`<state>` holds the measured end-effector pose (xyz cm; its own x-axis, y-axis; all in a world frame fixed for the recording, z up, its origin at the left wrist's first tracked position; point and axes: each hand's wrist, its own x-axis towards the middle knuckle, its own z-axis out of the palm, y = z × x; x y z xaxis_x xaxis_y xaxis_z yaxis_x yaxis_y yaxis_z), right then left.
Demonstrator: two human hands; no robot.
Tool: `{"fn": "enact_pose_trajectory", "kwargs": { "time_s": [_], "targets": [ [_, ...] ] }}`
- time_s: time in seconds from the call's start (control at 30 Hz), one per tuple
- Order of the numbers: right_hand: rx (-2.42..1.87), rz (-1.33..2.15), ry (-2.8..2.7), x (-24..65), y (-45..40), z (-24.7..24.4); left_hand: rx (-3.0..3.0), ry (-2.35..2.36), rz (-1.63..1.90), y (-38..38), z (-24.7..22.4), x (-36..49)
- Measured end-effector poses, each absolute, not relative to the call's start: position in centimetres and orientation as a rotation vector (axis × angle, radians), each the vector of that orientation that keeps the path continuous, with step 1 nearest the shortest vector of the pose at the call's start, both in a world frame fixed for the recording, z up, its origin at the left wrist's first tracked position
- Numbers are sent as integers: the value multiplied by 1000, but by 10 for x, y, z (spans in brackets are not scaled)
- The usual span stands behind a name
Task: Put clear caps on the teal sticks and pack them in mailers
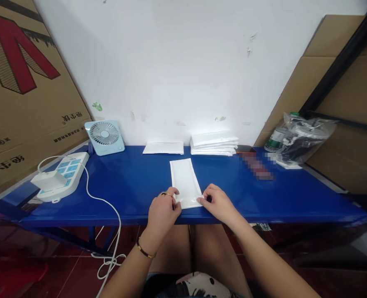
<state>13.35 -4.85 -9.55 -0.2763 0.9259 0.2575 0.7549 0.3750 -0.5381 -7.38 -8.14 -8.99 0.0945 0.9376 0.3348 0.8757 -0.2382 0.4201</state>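
A flat white padded envelope (186, 180) lies on the blue table, close to its front edge. My left hand (163, 211), with a ring and a bracelet on it, is closed on the envelope's near left corner. At the near right corner, my right hand (219, 203) pinches the edge between thumb and curled fingers. Between the two hands the near end looks shiny, like a folded flap or clear strip; I cannot tell which.
A stack of white envelopes (213, 143) and a lower white pile (163, 147) sit by the wall. A blue fan (105, 136) and a corded power strip (65, 176) stand left. To the right are a bottle (275, 140) and a clear plastic bag (307, 138).
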Motion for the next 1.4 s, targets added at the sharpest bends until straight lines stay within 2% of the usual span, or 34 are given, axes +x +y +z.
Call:
{"fn": "enact_pose_trajectory", "kwargs": {
  "time_s": [0.1, 0.23, 0.5, 0.6, 0.7, 0.8, 0.9, 1.03, 1.27, 1.4],
  "targets": [
    [-1437, 427, -2067, 135, -51, -96, 2510, 1747, 855, -81, -91, -74],
    [-1260, 270, -2133, 134, -56, -96, 2707, 1504, 703, -82, -93, -78],
    [-1160, -111, -2385, 124, -74, -82, 2962, 1481, 466, -73, -87, -73],
    [-1107, -313, -2461, 115, -74, -78, 3058, 1475, 553, -68, -80, -66],
    [-1048, -449, -2474, 114, -68, -67, 3038, 1392, 816, -66, -67, -64],
    [-1036, -293, -2375, 127, -52, -40, 2767, 1396, 1301, -70, -58, -73],
    [-1147, 80, -2014, 141, -13, -9, 2364, 1481, 1684, -77, -63, -90],
    [-1142, 642, -1673, 121, 72, 6, 2187, 1504, 1579, -81, -88, -107],
    [-1541, 434, -1891, 30, 177, -17, 2182, 1626, 1419, -75, -108, -117],
    [-1690, 108, -2085, 44, 186, -12, 2210, 1631, 1461, -75, -107, -116]
  ]
}}
